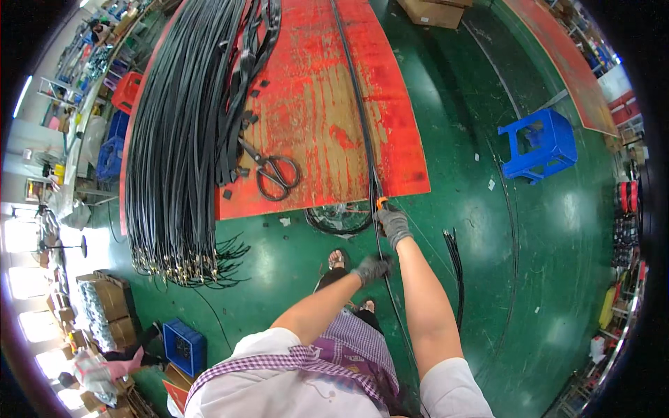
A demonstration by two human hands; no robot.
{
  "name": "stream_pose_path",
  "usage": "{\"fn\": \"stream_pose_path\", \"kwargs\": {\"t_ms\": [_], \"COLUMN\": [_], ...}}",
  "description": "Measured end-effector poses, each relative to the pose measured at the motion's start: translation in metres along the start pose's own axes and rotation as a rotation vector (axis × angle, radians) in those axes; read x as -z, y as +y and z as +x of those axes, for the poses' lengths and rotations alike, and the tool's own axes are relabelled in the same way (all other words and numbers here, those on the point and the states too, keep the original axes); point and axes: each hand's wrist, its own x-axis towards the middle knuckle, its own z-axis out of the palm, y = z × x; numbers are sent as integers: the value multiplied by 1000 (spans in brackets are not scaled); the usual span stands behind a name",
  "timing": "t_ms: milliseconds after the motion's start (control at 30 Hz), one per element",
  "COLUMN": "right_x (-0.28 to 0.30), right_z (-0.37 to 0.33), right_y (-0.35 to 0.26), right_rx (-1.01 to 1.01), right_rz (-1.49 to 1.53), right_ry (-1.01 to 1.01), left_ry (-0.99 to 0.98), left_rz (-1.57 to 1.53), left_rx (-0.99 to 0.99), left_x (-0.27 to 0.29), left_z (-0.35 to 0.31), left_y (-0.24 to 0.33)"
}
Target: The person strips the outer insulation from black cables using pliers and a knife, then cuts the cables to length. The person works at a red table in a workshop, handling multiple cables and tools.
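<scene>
A long black cable (pixel 359 111) runs down the length of the red worktable (pixel 313 118) and off its near edge. My right hand (pixel 392 224), in a grey glove, grips the cable just below the table edge, beside a small orange piece. Lower down, my left hand (pixel 371 269), also gloved, holds the same cable in front of my body. The cable's tail trails down to the green floor by my right side.
A thick bundle of black cables (pixel 178 139) with metal ends hangs over the table's left side. Black scissors (pixel 273 171) lie on the table. A coil of cable (pixel 341 219) lies under the edge. A blue stool (pixel 540 143) stands right; a blue crate (pixel 185 346) lower left.
</scene>
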Motion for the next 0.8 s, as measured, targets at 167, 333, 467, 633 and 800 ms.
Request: {"fn": "stream_pose_path", "kwargs": {"t_ms": [167, 333, 467, 633, 800], "right_x": [-5, -13, -10, -14, 1], "right_z": [-34, -17, -7, -9, -20], "right_y": [-32, -14, -7, -12, -20], "right_rx": [-17, 70, 141, 132, 9], "right_rz": [212, 284, 164, 183, 124], "right_ry": [-100, -92, -74, -72, -66], "left_ry": [18, 148, 48, 129, 310], "left_rz": [-584, -629, -409, -598, -702], "left_rx": [305, 581, 642, 513, 243], "left_x": [-52, -55, -52, -51, 43], "left_z": [-65, -67, -60, -61, -28], "left_y": [-43, -68, -65, -101, 21]}}
